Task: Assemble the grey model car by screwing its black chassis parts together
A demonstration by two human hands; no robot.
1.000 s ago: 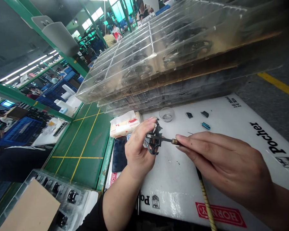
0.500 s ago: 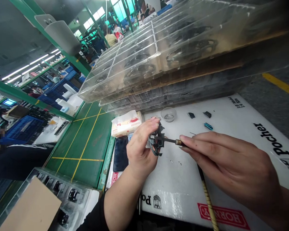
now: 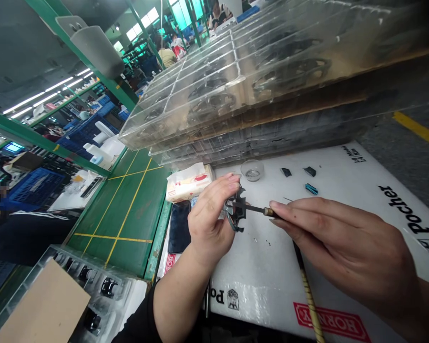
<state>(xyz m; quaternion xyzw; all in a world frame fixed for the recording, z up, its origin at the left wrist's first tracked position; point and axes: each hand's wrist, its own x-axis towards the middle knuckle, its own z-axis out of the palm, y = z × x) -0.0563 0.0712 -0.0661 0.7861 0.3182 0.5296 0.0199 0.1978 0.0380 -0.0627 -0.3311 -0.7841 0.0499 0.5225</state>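
My left hand point(image 3: 210, 214) is closed around a small dark plastic part point(image 3: 239, 209) with curved arms and openings. Its fingers cover the part's left side. My right hand point(image 3: 350, 247) pinches a slim file-like tool point(image 3: 257, 208), which has a flat dark blade and a brass collar. The blade's tip lies against the part, near its middle; the exact contact is hidden. Most of the tool's handle is out of sight under my right hand. A thin stick wrapped in yellow and black point(image 3: 311, 305) emerges below that hand.
Behind my hands are a small clear cup point(image 3: 252, 170), two dark scraps point(image 3: 309, 171) and a blue piece point(image 3: 311, 188). A phone point(image 3: 179, 227) and tissue pack point(image 3: 189, 183) lie left. Stacked clear trays point(image 3: 207, 128) rise at the back; another parts tray point(image 3: 119, 295) stands lower left.
The part in my left hand is turned slightly, and the tool has shifted a little to the right along with it. Both grips stay the same. The camera view has moved slightly.
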